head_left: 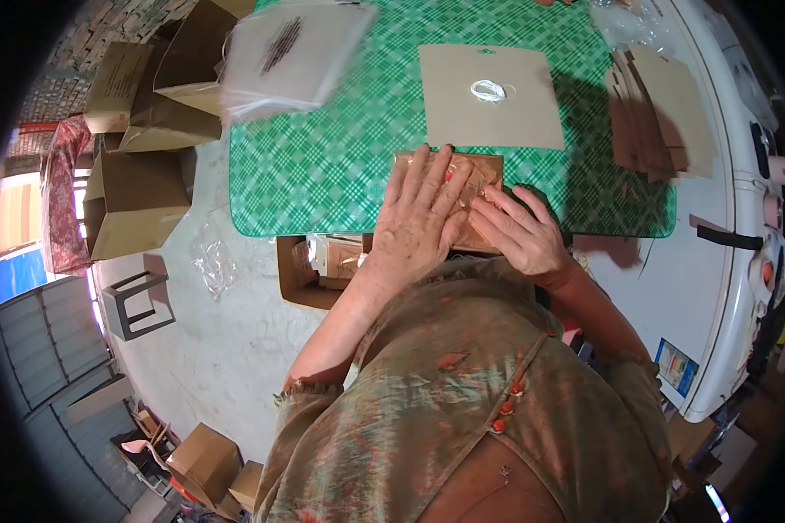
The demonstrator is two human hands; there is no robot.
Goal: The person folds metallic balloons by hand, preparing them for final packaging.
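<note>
A brown packet in clear plastic point(484, 168) lies at the near edge of the green checked table. My left hand point(417, 213) rests flat on its left part, fingers stretched forward and slightly apart. On its right side lies my right hand point(522, 228), with the fingers extended and spread a little, their tips on the plastic. Both palms face down, and neither hand is wrapped round anything. Beyond the hands, a flat tan card point(532, 105) carries a small coil of white string point(488, 91).
Clear plastic bags point(292, 57) are stacked at the table's back left. Brown card sheets point(663, 113) lie at the right. An open carton point(298, 292) with packets stands below the table's near edge. Empty cartons point(139, 205) and a grey stool point(139, 305) are on the left.
</note>
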